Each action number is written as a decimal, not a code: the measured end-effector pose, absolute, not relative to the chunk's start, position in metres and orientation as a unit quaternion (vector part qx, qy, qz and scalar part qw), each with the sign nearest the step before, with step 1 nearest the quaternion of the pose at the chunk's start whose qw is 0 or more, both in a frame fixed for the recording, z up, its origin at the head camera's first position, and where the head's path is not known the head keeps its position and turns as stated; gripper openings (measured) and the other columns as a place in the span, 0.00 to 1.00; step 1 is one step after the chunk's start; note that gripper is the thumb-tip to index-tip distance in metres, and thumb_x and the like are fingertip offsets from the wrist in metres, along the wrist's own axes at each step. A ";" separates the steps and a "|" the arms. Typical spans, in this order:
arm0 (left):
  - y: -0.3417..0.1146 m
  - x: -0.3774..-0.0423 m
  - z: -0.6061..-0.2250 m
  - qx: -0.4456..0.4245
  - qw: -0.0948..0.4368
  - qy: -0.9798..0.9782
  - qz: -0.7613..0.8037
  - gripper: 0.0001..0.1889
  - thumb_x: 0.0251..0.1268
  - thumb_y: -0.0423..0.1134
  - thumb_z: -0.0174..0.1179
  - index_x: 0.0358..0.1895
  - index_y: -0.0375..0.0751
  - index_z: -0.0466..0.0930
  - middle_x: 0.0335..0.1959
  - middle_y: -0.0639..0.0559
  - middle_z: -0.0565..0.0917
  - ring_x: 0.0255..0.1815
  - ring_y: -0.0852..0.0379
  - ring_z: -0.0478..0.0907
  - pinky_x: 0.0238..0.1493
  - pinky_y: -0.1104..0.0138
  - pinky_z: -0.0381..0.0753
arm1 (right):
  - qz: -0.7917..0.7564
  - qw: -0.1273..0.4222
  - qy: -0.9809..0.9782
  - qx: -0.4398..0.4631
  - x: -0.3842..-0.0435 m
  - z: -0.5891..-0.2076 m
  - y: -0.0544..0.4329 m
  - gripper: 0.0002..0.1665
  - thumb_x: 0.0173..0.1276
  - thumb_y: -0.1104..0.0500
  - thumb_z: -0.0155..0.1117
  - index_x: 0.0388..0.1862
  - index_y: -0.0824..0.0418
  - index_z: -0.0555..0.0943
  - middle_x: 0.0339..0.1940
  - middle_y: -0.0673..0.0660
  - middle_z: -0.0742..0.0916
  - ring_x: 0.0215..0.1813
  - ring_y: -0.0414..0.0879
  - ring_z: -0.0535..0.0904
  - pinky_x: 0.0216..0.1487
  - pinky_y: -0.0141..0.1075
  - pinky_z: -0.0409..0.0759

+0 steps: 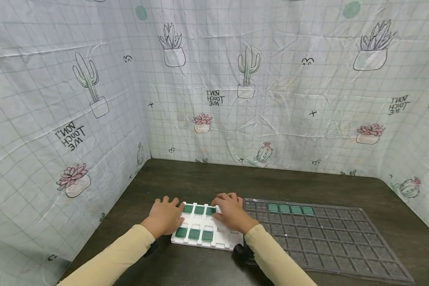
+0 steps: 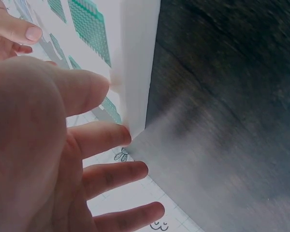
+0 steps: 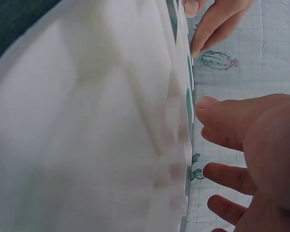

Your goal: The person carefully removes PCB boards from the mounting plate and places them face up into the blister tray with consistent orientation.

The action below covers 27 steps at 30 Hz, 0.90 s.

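A white tray [image 1: 200,221] with pockets lies on the table, holding small green circuit boards [image 1: 207,236] in a far row and a near row. My left hand [image 1: 164,216] rests at the tray's left end, thumb and index fingertip at its rim and the other fingers spread out in the left wrist view. Over the far right part of the tray is my right hand [image 1: 232,212], its thumb close by the rightmost green board [image 1: 211,211] of the far row. Its fingers [image 3: 229,178] look loosely extended in the right wrist view, with nothing visible between them.
To the right lies a large clear plastic tray [image 1: 337,238] divided into many compartments, with several green boards [image 1: 284,208] in its far row. A dark object [image 1: 241,252] sits by my right wrist. Patterned cloth [image 1: 214,151] walls the dark table [image 1: 207,178] at the back and sides.
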<state>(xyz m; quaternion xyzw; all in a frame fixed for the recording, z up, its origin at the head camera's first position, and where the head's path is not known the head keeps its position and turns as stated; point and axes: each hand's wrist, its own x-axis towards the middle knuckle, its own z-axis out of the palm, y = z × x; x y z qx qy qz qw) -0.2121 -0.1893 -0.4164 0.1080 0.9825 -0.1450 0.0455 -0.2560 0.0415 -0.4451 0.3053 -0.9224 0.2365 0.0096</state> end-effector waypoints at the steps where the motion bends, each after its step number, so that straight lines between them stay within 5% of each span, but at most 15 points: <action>1: -0.189 -0.212 -0.416 0.108 0.045 0.982 -0.145 0.29 0.68 0.58 0.56 0.67 0.48 0.73 0.66 0.45 0.75 0.66 0.37 0.70 0.64 0.43 0.71 | 0.236 0.010 -0.923 0.305 -0.256 -0.445 0.041 0.16 0.68 0.54 0.66 0.54 0.54 0.80 0.66 0.60 0.76 0.65 0.61 0.64 0.57 0.59 0.58; 27: -0.188 -0.213 -0.417 0.106 0.044 0.983 -0.146 0.30 0.67 0.58 0.56 0.68 0.48 0.72 0.67 0.45 0.75 0.66 0.38 0.70 0.64 0.43 0.71 | 0.219 -0.001 -0.935 0.280 -0.258 -0.448 0.024 0.17 0.66 0.51 0.68 0.52 0.53 0.81 0.67 0.61 0.76 0.65 0.60 0.64 0.61 0.60 0.58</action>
